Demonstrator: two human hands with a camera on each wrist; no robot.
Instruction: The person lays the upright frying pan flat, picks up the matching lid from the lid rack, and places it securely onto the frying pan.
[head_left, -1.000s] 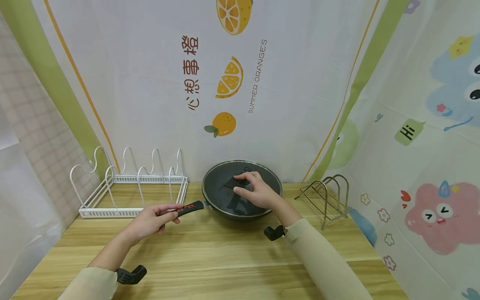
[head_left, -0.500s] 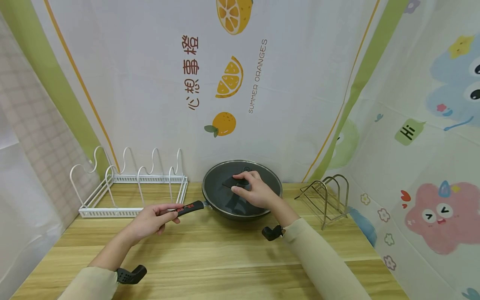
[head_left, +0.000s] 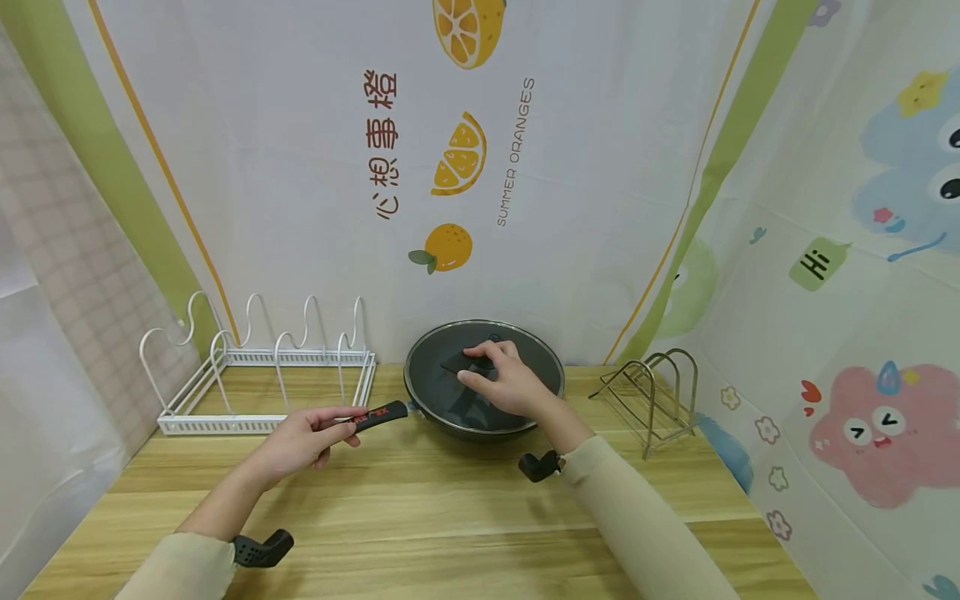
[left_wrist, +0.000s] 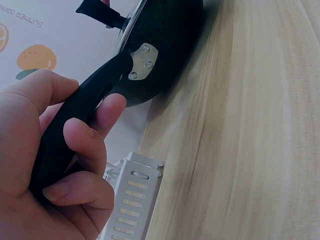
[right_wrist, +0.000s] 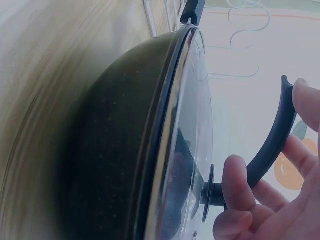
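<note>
A dark wok [right_wrist: 110, 135] sits on the wooden table, its glass lid [head_left: 435, 392] resting over the rim. My left hand [head_left: 307, 437] grips the wok's black handle [head_left: 384, 414], which has red marks on it. Seen from the left wrist, the fingers curl around that handle [left_wrist: 75, 110] and the thumb lies along its other side. My right hand [head_left: 510, 385] is over the lid, holding its curved black lid handle [right_wrist: 275, 135] between thumb and fingers. Part of the lid handle is hidden by the fingers in the head view.
A white rack [head_left: 217, 426] with tall curved dividers stands left of the wok. To its right is a small wire rack [head_left: 652, 404]. Printed curtains [head_left: 600, 208] hang close behind the wok and along both sides of the wooden table [head_left: 420, 533].
My right hand shifts slightly left, and the visible tip of the lid handle moves left with it. The left hand and the wok stay in place.
</note>
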